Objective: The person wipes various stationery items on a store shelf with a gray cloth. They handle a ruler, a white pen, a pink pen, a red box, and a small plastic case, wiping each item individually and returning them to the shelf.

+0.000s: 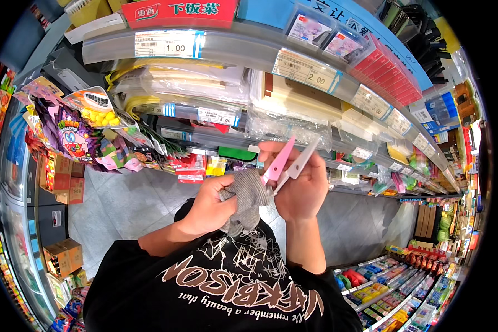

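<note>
A grey ribbed cloth is bunched in my left hand, pinched between the thumb and fingers. What looks like a pair of scissors, with one pink and one whitish blade spread apart, points up and away from me. Its lower end goes in beside the cloth, which hides the handles. My right hand is just behind the scissors, palm toward me, with its fingers curled up around the blades. Whether the right fingers grip the scissors cannot be made out.
Shop shelves with price tags curve across in front, close beyond my hands. Bagged candy hangs at the left, above cardboard boxes on the tiled floor. A lower shelf rack of packets stands at the right.
</note>
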A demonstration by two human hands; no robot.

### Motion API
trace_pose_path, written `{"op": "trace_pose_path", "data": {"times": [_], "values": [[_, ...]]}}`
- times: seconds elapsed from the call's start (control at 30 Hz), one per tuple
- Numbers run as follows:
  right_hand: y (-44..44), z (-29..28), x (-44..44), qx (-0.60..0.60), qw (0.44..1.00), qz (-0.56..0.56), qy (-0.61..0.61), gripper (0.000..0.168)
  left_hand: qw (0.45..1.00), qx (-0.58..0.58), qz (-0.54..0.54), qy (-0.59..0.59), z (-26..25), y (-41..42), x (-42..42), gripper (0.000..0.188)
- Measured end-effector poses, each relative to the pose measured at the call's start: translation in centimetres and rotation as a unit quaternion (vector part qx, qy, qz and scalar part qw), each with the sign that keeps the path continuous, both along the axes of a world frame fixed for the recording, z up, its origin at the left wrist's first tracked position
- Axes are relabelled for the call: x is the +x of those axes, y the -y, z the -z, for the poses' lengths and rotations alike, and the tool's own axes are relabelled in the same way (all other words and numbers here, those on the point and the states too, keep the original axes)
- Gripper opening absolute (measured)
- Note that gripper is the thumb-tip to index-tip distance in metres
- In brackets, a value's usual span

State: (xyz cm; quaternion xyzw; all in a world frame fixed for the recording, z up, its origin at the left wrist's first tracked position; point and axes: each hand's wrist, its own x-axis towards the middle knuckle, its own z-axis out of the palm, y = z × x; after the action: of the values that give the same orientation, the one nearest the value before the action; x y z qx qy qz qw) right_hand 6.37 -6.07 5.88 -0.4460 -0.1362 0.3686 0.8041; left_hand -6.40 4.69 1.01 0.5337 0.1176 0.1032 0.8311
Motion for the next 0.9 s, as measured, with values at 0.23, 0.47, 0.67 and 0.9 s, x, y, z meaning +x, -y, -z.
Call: {"op": "trace_pose_path", "data": {"times": [0.23,0.47,0.67,0.9], "values": [[0.1,0.9,-1.9,-0.151,0.963,0.094,0.203,0.035,0.982,0.174,-0.063,0.019,-0.4,-0.6,-0.2,0.032],[0.0,0.3,-2.2,-0.186,0.906,0.123,0.360,0.029,0.950,0.306,-0.056,0.026,-1.3,-1.4,-0.1,0.037],[-1.2,1.0,-2.3,-0.179,0.927,0.141,0.298,0.022,0.959,0.273,-0.065,0.038,-0.9,-1.1,-0.1,0.036],[-2.5,3.3,-2.9,-0.096,0.955,0.128,0.248,0.027,0.970,0.233,-0.055,0.032,-0.8,-1.0,-0.3,0.037]]}}
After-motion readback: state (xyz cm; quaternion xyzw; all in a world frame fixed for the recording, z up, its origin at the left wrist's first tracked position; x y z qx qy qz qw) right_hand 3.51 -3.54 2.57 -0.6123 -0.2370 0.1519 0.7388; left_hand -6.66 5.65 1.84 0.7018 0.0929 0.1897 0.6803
